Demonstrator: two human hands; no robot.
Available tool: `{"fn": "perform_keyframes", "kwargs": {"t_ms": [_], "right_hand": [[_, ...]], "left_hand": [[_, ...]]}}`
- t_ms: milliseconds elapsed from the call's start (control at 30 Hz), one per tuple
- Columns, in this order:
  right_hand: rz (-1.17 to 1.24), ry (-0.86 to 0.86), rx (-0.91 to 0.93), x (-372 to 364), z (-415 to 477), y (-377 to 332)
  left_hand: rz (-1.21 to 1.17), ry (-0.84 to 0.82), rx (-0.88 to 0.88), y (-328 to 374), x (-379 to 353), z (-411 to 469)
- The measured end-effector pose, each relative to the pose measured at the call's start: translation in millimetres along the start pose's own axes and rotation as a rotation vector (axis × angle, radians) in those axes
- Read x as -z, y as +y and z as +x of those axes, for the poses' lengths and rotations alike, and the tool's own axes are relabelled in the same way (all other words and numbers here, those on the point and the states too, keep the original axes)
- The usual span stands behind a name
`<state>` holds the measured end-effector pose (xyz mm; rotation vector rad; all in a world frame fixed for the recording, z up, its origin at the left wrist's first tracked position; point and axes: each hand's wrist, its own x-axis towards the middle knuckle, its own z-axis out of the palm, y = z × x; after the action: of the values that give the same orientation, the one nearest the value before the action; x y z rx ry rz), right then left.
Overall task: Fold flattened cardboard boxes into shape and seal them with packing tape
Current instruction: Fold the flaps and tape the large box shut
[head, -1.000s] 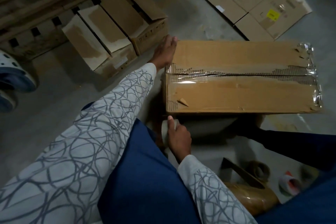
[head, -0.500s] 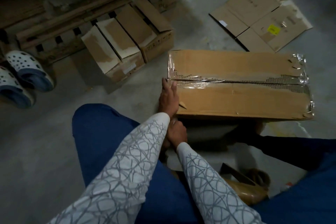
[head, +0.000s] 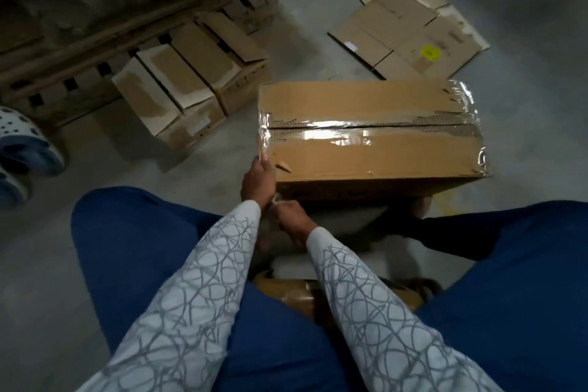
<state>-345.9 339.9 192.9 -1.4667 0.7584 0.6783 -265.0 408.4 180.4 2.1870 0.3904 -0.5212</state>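
Left grip (head: 258, 180) pinching tape (head: 264, 140) at box (head: 366, 153) corner, right grip (head: 291, 216) clenched below

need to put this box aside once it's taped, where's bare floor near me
Bare floor lies left of your left knee, below the shoes. Another patch is right of the taped box. Ahead is crowded: open boxes and flattened cardboard.

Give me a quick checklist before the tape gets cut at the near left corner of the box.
1. Top seam of box covered by tape: ok.
2. Left hand at the near left corner: ok.
3. Right hand grip on the tape end: cannot tell, too dark.
4. Tape at the right end smooth: not ok, crumpled.
5. Spare tape roll near the lap: ok.
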Motion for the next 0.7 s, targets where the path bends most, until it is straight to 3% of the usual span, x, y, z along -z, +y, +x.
{"fn": "perform_keyframes", "kwargs": {"t_ms": [200, 333, 433, 533, 633, 700], "right_hand": [[0.098, 0.005, -0.008, -14.1, -3.3, 5.7], [0.194, -0.024, -0.032, -4.5, -12.9, 8.6], [0.259, -0.026, 0.019, 9.1, -20.7, 8.5], [0.137, 0.035, 0.136, 19.1, -20.5, 16.2], [-0.147, 0.273, 0.265, 28.2, -21.6, 25.1], [-0.198, 0.352, 0.336, 33.3, -35.3, 21.7]], "left_hand": [[-0.131, -0.185, 0.068, -11.8, 10.2, 1.5], [-0.459, -0.384, 0.277, -14.6, 26.0, -23.9], [-0.506, -0.563, 0.408, -43.5, 39.1, -33.8], [-0.623, -0.568, 0.434, -59.7, 42.0, -35.3], [-0.633, -0.498, 0.432, -54.4, 36.8, -39.1], [-0.591, -0.500, 0.445, -54.4, 33.0, -41.9]]}}
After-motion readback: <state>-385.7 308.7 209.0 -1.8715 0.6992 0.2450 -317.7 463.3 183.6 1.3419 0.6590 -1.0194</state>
